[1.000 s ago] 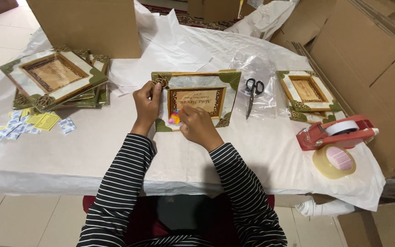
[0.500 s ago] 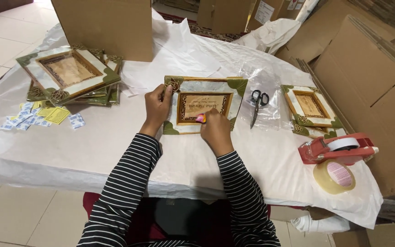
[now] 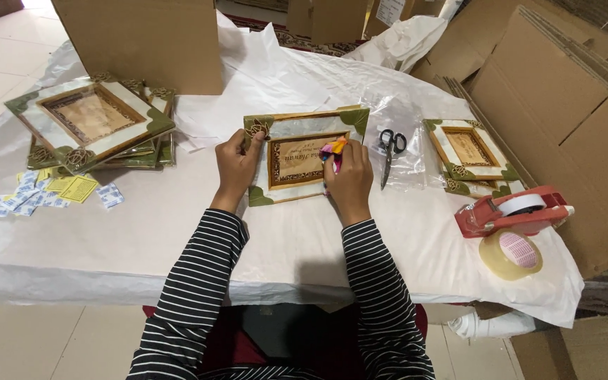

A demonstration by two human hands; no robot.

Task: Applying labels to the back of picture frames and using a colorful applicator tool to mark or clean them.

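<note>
A cream picture frame (image 3: 297, 121) with green corners and a brown inner border lies in front of me on white paper. My left hand (image 3: 236, 165) grips its left edge, fingers over the upper-left corner ornament. My right hand (image 3: 348, 178) rests on the frame's right side and pinches a small bright object (image 3: 334, 149), orange, yellow and pink, over the glass.
A stack of similar frames (image 3: 89, 127) sits at the left, with small paper packets (image 3: 58, 193) beside it. Black scissors (image 3: 389, 149) lie on a clear bag, another frame (image 3: 471, 155) further right. A red tape dispenser (image 3: 511, 210), a tape roll (image 3: 509, 255) and cardboard boxes (image 3: 146, 42) surround the table.
My right hand has slid up and right across the frame with the bright object. The left hand stays on the frame's left edge. The view has shifted slightly.
</note>
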